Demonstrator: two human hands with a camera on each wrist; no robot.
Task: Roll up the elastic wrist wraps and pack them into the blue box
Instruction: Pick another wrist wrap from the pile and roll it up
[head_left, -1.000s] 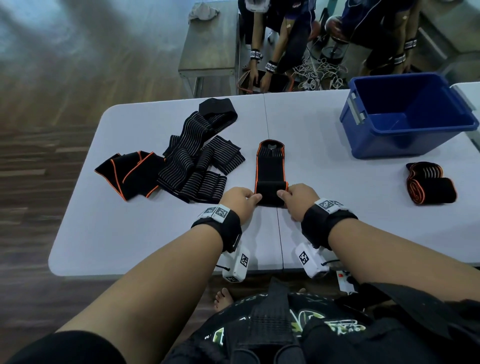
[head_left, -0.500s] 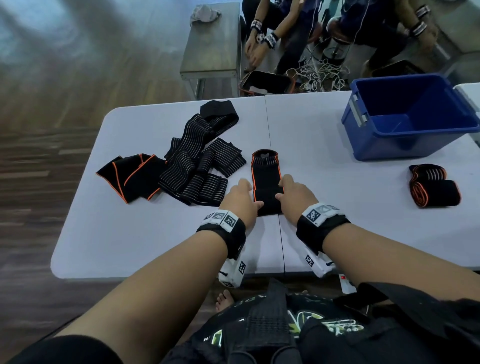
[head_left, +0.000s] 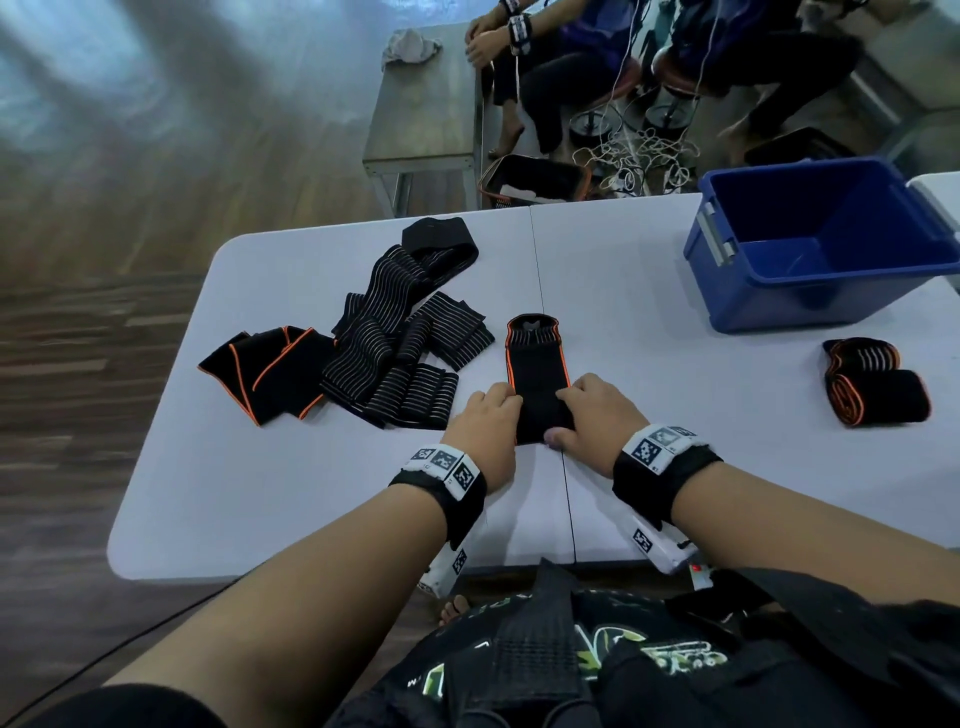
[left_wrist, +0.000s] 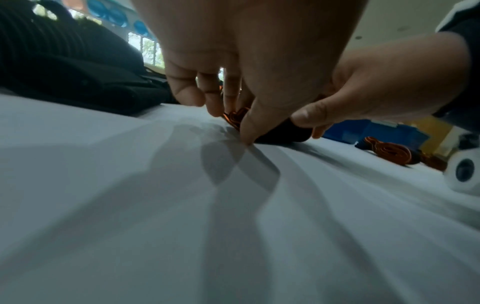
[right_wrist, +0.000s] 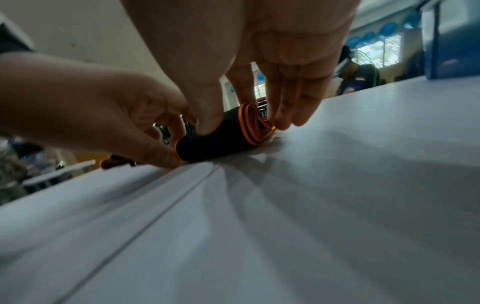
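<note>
A black wrist wrap with orange edging (head_left: 535, 358) lies on the white table's centre seam, its near end wound into a roll (right_wrist: 218, 139). My left hand (head_left: 488, 415) grips the roll's left end and my right hand (head_left: 587, 415) grips its right end, thumbs on the near side, fingers curled over the top. The roll's orange spiral edge (left_wrist: 235, 118) shows between my left fingers. The blue box (head_left: 826, 244) stands at the far right with nothing visible inside. A finished rolled wrap (head_left: 872, 387) lies on the table in front of it.
A heap of unrolled black striped and orange-edged wraps (head_left: 374, 358) lies left of my hands. The white table (head_left: 291, 493) ends close to my body. Other people sit beyond the far edge beside a grey bench (head_left: 421, 119) and tangled cables.
Both hands have rolled the wrap away from me. The flat part ahead of the roll has grown shorter and the roll thicker.
</note>
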